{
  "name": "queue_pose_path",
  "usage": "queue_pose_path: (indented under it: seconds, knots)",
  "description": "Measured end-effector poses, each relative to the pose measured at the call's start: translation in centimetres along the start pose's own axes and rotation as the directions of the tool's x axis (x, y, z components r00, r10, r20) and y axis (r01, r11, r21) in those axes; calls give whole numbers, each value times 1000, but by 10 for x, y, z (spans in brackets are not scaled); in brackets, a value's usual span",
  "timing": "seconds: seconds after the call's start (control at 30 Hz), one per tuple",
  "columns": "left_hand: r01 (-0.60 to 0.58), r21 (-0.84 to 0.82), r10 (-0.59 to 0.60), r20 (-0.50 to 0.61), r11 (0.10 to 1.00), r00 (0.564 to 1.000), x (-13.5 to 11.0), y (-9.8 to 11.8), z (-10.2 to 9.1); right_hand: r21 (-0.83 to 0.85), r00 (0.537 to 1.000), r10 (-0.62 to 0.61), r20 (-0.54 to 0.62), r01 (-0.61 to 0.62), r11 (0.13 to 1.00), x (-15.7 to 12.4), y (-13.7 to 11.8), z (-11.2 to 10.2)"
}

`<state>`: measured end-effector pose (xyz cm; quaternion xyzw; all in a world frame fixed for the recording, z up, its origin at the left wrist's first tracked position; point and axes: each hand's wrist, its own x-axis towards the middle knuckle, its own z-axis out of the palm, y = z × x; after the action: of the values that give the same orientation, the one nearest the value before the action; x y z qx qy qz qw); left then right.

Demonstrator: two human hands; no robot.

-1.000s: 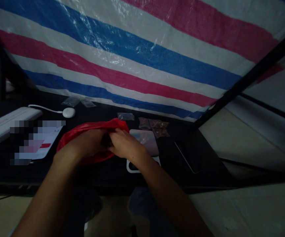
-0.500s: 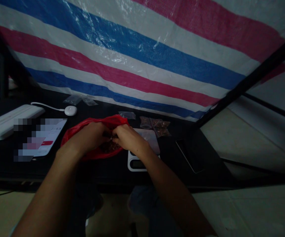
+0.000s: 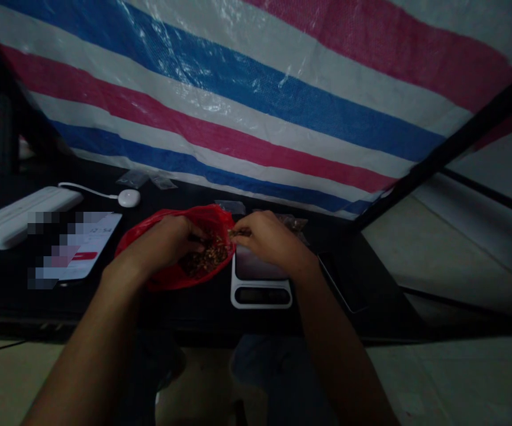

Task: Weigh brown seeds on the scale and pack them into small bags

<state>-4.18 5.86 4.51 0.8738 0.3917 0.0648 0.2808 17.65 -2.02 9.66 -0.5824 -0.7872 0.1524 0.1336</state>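
A red plastic bag (image 3: 138,229) lies open on the dark table, with many small brown dried pieces (image 3: 209,255) inside. My left hand (image 3: 178,238) reaches into it from the left, fingers curled over the pieces; what they hold is hidden. At the bag's right rim, my right hand (image 3: 267,236) pinches a small clear plastic bag (image 3: 233,232) that seems to have brown bits in it. Under that hand stands a white digital scale (image 3: 262,296) with a grey weighing plate. Filled small clear bags (image 3: 295,223) lie behind my right hand, partly covered by it.
Flat clear bags (image 3: 134,178) lie at the back, another (image 3: 230,206) behind the red bag. On the left are a lit tablet-like device (image 3: 98,236), a white elongated case (image 3: 11,222) and a white corded puck (image 3: 128,198). A dark phone (image 3: 340,281) lies right. Striped sheeting (image 3: 238,106) hangs behind.
My right hand has moved right and out of the red bag to its rim, holding the small clear bag. More of the brown pieces and the scale's display shows. My left hand stays inside.
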Motion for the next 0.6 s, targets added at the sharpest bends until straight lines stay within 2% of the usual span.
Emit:
queue_pose_path:
  seconds: [0.13,0.27,0.47,0.6]
  knots:
    - [12,-44,-12,2,999,1000,2,-4,3,-62,998,47,-30,-48,997,-15,14,-26]
    - [10,-71,-10,-5,997,1000,3,-7,5,-180,994,106,34,-98,979,-23,24,-42]
    - [-17,-79,17,8,997,1000,6,0,6,-300,983,144,113,-105,948,-23,21,-39]
    - [-55,-112,54,-9,992,998,6,5,7,-324,977,136,162,-78,943,-19,19,-35]
